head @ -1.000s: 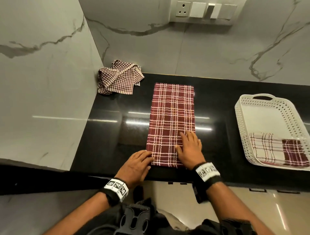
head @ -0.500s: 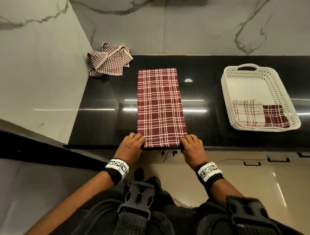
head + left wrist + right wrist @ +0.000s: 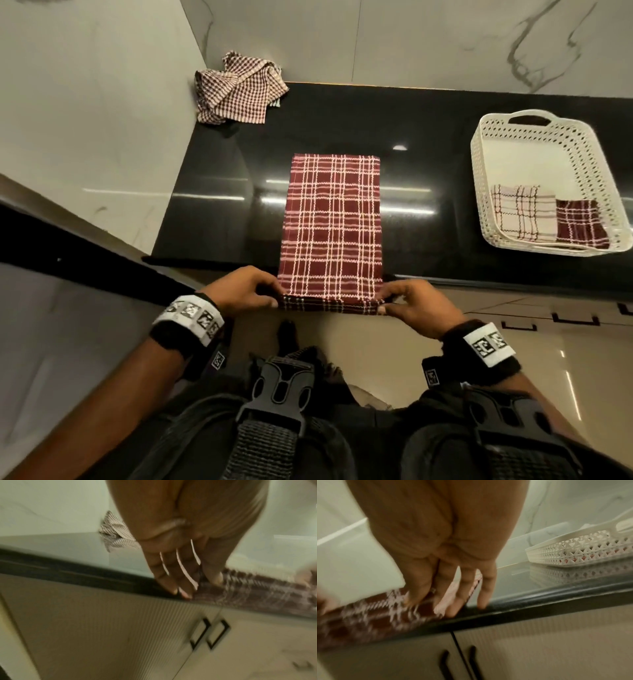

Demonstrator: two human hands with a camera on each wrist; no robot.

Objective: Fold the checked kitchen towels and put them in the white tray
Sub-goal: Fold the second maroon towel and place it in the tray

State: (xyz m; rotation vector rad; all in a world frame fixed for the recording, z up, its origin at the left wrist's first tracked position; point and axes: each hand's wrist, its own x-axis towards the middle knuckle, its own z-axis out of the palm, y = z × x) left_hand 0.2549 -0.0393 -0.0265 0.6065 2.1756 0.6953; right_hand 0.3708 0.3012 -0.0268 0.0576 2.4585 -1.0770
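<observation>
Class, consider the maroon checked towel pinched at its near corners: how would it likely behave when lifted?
The maroon towel probably flops: its near edge already bends over the counter lip between the left hand and right hand. Likely light, since fingertip pinches hold it. Unlikely to roll.

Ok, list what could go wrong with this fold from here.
1. The maroon towel is long; both hands pinch only its near corners at the counter edge, so the fold may land skewed.
2. The white tray already holds two folded towels; a bulky fold may crowd them.
</observation>
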